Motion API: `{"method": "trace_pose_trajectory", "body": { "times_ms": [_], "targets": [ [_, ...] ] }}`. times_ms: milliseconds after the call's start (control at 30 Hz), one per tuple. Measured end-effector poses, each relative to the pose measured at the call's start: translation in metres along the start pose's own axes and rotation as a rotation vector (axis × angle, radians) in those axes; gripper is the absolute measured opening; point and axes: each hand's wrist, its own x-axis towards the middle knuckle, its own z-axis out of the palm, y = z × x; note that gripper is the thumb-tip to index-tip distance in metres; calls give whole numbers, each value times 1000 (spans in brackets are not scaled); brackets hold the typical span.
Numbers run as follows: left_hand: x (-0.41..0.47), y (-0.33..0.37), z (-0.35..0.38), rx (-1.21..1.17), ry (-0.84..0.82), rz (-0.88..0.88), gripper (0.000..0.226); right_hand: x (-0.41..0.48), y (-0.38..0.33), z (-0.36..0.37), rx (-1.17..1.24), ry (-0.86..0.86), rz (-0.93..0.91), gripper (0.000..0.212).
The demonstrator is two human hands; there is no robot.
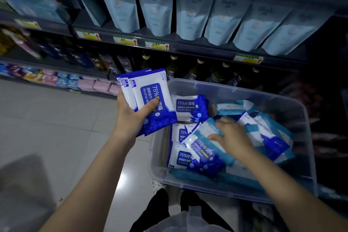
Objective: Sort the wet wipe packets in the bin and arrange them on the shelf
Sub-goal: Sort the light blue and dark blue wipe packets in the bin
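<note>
Left hand (130,117) grips stacked wipe packets (148,88); right hand (233,136), grip unclear, rests on loose packets (189,107) in bin (244,91).

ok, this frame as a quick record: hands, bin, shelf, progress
left hand: holds a fanned stack of blue-and-white packets, by the bin's left rim
right hand: inside the bin, on loose packets; blurred, grip unclear
bin: clear plastic; dark-blue packets mostly left, teal packets mostly right, some mixed
shelf: row of pale-blue pouches; no wipe packets seen on it
progress: sorting under way, nothing shelved in view
</note>
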Motion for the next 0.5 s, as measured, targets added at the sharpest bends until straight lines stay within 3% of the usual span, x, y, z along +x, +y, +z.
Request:
{"method": "trace_pose_trajectory", "body": {
  "times_ms": [200, 333, 400, 500],
  "targets": [
    [-2, 4, 11, 11, -48, -15, 55, 14, 53, -26, -67, 133, 214, 62],
    [-3, 4, 16, 6, -64, -12, 55, 7, 34, -13, -3, 306, 106, 58],
    [-3, 4, 17, 12, -64, -11, 55, 0, 4, 1, 28, 214, -15, 50],
    [-3, 3, 16, 20, -64, -24, 57, -7, -29, 36, -38, -101, -116, 53]
  ]
}}
